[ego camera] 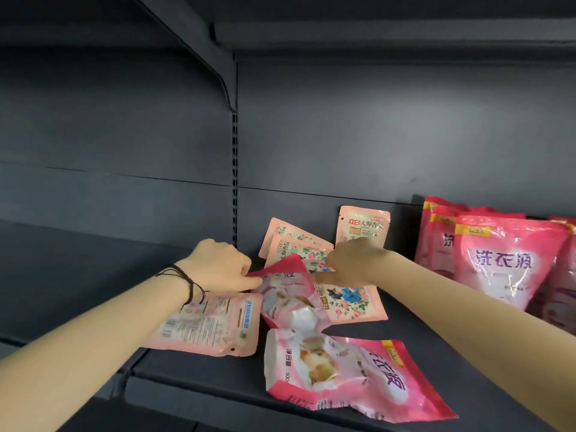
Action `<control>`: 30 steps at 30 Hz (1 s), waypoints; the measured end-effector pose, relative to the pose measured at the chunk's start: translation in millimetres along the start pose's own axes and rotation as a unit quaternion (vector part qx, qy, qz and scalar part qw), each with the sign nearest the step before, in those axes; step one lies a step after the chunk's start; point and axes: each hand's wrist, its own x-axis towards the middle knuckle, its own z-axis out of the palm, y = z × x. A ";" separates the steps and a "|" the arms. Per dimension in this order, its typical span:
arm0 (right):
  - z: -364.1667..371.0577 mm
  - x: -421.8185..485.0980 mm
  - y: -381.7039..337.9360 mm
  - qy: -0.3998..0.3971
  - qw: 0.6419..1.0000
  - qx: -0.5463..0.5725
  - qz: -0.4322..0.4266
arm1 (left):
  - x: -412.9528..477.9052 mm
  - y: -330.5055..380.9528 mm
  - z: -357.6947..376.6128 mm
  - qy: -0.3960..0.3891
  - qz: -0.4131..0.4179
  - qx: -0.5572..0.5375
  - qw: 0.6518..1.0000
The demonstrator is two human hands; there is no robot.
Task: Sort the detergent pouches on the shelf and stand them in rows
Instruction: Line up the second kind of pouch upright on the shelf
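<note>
Your left hand pinches a crumpled pink pouch on the shelf; your right hand curls beside it (grasp unclear).

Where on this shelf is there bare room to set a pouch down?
The left bay, left of the slotted upright, is bare. A narrow strip lies between the loose pouches and the standing row. The middle, around the left hand and right hand, is crowded.

Both bare arms reach forward, hands close together. Left hand, fingers curled, pinches the red edge of a pouch. Right hand is curled knuckles-up; whether it grips anything is hidden
</note>
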 end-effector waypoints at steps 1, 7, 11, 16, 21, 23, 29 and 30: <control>2.9 7.5 1.3 -0.005 1.000 0.011 0.001 | 5.1 -1.6 3.8 -0.008 -0.002 -0.009 1.000; 20.4 43.4 -1.9 -0.032 0.996 0.087 -0.009 | 26.9 -15.4 29.7 -0.031 -0.017 -0.028 0.999; 30.0 65.2 -13.9 -0.045 0.989 0.139 0.022 | 36.5 -15.4 50.7 -0.054 -0.030 -0.073 0.995; 38.0 86.0 -26.7 -0.054 0.977 0.197 0.061 | 51.6 -8.9 62.5 -0.067 -0.060 -0.228 0.970; 37.7 94.8 -35.9 -0.059 0.940 0.311 0.128 | 60.6 -8.8 72.9 -0.117 -0.104 -0.335 0.929; 36.5 93.3 -33.4 -0.054 0.912 0.377 0.155 | 61.0 -10.8 75.0 -0.122 -0.106 -0.330 0.930; 38.3 72.8 -41.6 0.134 0.748 0.610 0.222 | 56.8 -17.0 65.9 -0.144 -0.122 -0.451 0.872; 35.6 69.1 -42.9 0.166 0.713 0.644 0.224 | 54.0 -16.9 62.0 -0.138 -0.129 -0.493 0.849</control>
